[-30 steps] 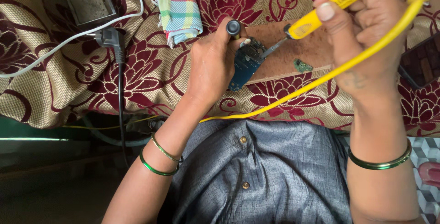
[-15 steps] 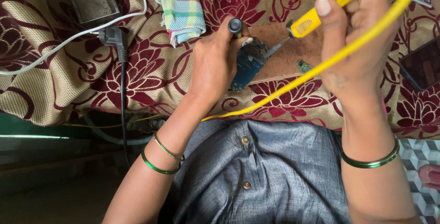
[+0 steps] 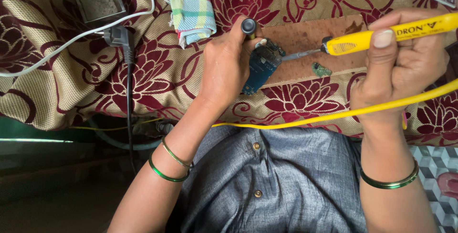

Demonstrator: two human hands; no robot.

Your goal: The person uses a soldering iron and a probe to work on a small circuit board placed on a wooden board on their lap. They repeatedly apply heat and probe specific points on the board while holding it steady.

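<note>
The right hand (image 3: 405,66) grips a yellow soldering iron (image 3: 381,35), its tip on a blue circuit board (image 3: 260,66). The left hand (image 3: 226,68) is closed on a black-capped tool (image 3: 248,26) and steadies the board.

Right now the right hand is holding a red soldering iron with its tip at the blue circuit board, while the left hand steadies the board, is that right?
Not quite: the soldering iron in the right hand is yellow, not red, as the head view shows. Its tip is at the blue circuit board, which the left hand steadies.
</note>
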